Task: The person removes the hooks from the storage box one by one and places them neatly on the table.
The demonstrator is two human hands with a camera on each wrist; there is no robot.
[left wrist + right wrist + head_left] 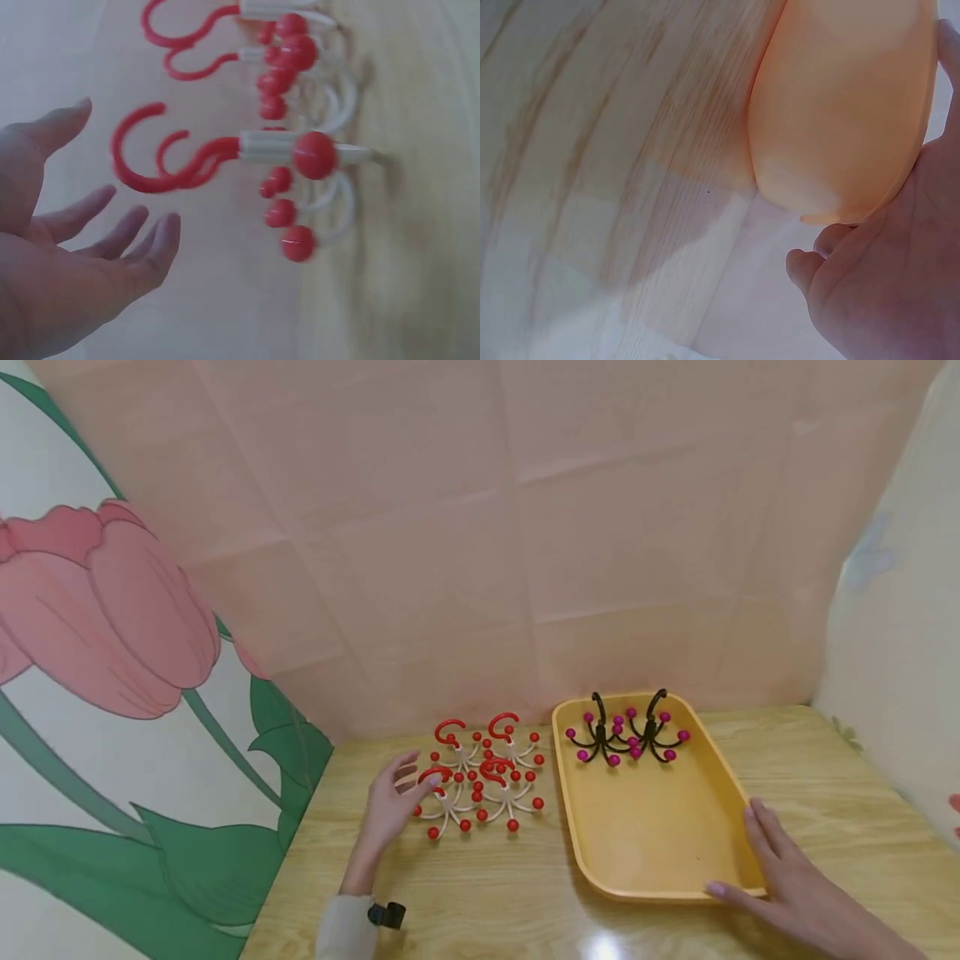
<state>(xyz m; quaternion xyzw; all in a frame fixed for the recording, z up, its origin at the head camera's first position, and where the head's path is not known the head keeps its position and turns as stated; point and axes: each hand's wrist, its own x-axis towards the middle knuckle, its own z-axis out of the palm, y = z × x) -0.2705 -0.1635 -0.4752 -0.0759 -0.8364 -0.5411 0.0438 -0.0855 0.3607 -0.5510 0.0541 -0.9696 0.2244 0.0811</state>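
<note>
Several white multi-arm hook hangers (508, 802) with red hooks and red ball tips stand grouped on the wooden table. My left hand (390, 802) is beside the front-left hanger (447, 810), its thumb overlapping the red hook in the head view. In the left wrist view, the left hand's (90, 247) spread fingers stand apart from the red hook (142, 184), with nothing held. My right hand (795, 885) rests against the near right corner of a yellow tray (652, 894), thumb along the front rim and fingers along the right side. In the tray's far end stand two black hangers (651, 735) with magenta ball tips.
A pinkish sheet (450, 568) hangs behind the table (480, 893). On the left is a panel with a large tulip print (142, 610), and a pale panel (900, 610) bounds the right. The left wrist wears a small black device (387, 915).
</note>
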